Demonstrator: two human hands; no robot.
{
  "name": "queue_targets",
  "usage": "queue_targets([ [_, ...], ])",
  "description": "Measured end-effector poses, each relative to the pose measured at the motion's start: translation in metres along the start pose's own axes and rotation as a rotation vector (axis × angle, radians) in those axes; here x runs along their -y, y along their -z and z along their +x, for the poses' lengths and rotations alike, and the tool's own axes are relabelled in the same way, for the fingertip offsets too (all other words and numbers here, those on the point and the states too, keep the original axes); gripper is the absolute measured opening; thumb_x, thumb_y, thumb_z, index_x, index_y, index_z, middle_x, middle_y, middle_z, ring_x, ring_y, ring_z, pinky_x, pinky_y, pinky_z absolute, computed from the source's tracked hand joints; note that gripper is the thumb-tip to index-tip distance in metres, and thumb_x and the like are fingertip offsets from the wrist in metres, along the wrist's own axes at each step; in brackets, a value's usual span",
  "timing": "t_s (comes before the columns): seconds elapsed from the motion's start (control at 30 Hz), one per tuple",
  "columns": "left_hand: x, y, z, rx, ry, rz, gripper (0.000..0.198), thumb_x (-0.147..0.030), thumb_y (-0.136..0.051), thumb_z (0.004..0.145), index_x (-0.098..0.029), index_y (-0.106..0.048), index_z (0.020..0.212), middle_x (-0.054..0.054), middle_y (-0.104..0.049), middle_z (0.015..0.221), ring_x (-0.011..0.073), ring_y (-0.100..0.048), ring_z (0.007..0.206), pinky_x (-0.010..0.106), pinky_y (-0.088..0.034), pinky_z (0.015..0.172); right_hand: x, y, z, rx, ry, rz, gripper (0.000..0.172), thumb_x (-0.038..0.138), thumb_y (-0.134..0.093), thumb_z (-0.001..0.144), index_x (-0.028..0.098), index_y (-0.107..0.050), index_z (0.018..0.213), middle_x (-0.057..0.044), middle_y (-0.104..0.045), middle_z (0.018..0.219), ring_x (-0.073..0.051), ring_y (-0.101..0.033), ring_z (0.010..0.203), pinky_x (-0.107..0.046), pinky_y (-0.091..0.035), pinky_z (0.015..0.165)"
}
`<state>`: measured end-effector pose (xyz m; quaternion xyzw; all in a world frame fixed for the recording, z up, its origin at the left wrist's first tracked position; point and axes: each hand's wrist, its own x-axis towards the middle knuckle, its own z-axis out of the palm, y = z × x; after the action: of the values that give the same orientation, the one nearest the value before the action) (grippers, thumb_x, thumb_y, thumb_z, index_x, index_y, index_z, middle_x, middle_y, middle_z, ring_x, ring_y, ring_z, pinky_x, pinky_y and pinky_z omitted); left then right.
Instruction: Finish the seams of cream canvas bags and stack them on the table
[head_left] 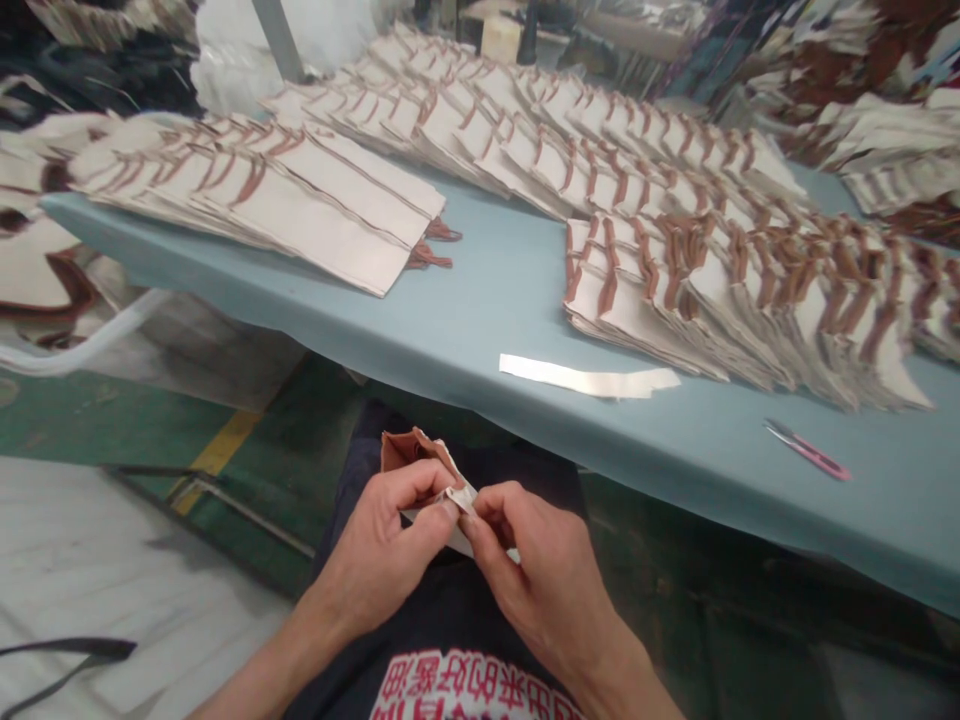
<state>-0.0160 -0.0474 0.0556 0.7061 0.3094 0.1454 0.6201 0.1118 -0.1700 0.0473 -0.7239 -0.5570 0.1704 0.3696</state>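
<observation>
Over my lap, a small cream fabric piece with a brown lining is pinched between both hands. My left hand closes thumb and forefinger on its cream edge. Close beside it, my right hand grips the same edge with thumb and bent fingers. The brown side stands up beyond my left fingers, and the lower part of the piece is mostly hidden behind my hands.
A blue-covered table runs across in front of me. On it lie stacked cream pieces with brown trim, more overlapping stacks, a white strip and a pink-handled thread snipper. A white rail stands left.
</observation>
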Motion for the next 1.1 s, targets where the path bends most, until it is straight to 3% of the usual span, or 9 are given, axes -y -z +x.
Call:
queue_targets([
  [0.43,0.012,0.0,-0.006,-0.059,-0.012,0.136,0.029,-0.028,-0.048,0.096,-0.016,-0.065,0.076,0.0,-0.066,0.073,0.0156,-0.059,0.069,0.024,-0.045,0.066,0.002,-0.017,-0.004,-0.075,-0.005,-0.109,0.023,0.024,-0.051,0.105,0.018,-0.065,0.089,-0.004,-0.074,0.075,-0.017,-0.068,0.061,-0.028,-0.039,0.058],
  [0.7,0.009,-0.006,-0.002,-0.127,-0.032,0.039,0.033,-0.027,-0.043,0.095,-0.018,-0.054,0.065,-0.003,-0.055,0.064,0.0127,-0.05,0.061,0.022,-0.041,0.058,0.006,-0.03,-0.007,-0.145,-0.046,-0.089,0.02,0.023,-0.052,0.101,0.02,-0.061,0.084,0.0,-0.069,0.065,-0.014,-0.063,0.052,-0.027,-0.037,0.053],
  [0.93,0.009,-0.002,-0.01,-0.056,-0.123,0.139,0.031,-0.024,-0.046,0.097,-0.018,-0.059,0.07,-0.002,-0.061,0.067,0.0118,-0.056,0.061,0.02,-0.044,0.06,0.008,-0.026,-0.011,-0.127,-0.087,0.003,0.016,0.022,-0.058,0.096,0.021,-0.06,0.08,0.001,-0.066,0.063,-0.013,-0.06,0.05,-0.025,-0.037,0.052],
  [1.1,0.007,0.006,-0.01,-0.073,-0.277,0.31,0.027,-0.017,-0.051,0.094,-0.017,-0.063,0.069,-0.002,-0.065,0.064,0.0102,-0.058,0.058,0.02,-0.043,0.061,0.004,-0.006,-0.006,-0.008,-0.013,0.091,0.01,0.023,-0.062,0.094,0.02,-0.062,0.084,0.001,-0.067,0.068,-0.013,-0.06,0.057,-0.024,-0.039,0.055],
])
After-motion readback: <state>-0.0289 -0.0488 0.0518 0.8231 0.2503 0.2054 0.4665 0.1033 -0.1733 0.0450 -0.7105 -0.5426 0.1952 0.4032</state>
